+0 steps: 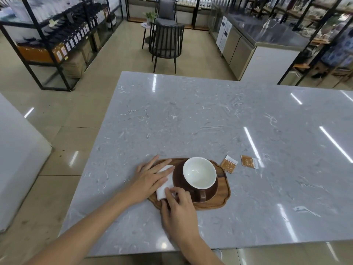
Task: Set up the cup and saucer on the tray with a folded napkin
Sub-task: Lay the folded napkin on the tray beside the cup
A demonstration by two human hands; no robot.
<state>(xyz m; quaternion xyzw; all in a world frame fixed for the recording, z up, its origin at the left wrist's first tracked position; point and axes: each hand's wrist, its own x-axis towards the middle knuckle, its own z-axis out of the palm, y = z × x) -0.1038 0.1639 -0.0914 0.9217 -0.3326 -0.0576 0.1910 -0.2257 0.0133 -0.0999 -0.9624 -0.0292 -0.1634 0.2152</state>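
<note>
Head view: left hand [150, 177] flat on napkin [164, 185]; right hand [178, 209] seemingly pinches its corner on tray [222, 197].

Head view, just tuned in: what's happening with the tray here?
A person is arranging a white napkin on the left part of a wooden tray on a grey marble table. The left hand lies flat on the napkin with straight fingers, while the right hand pinches its near edge. A brown cup, white inside and empty, already sits on its brown saucer on the tray. Two sachets lie on the table right of the tray.
</note>
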